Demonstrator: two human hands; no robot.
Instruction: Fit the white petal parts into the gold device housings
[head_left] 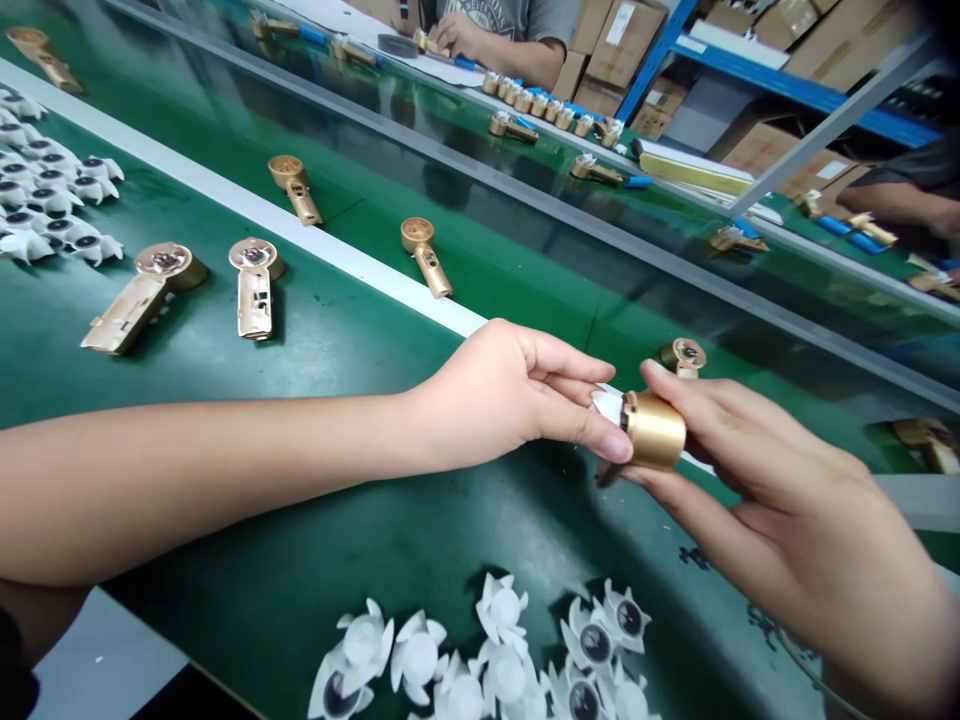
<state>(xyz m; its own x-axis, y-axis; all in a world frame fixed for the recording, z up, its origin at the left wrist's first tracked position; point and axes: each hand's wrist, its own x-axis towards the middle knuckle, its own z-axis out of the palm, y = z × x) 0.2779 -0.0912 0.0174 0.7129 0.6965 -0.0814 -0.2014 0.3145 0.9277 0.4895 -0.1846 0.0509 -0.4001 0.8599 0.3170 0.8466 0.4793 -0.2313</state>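
Right hand point(787, 500): grip closed round gold housing point(655, 430), held above green surface point(337, 360). Left hand point(510, 395): grip pinches white fan piece point(606, 405) at housing mouth. Loose white fans point(495, 660) heaped on surface below.

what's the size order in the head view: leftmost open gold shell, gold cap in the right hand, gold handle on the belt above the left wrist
1. open gold shell
2. gold cap and gold handle: look alike; cap is nearer, so unranked

Bare left hand point(499, 395), right hand point(795, 500)
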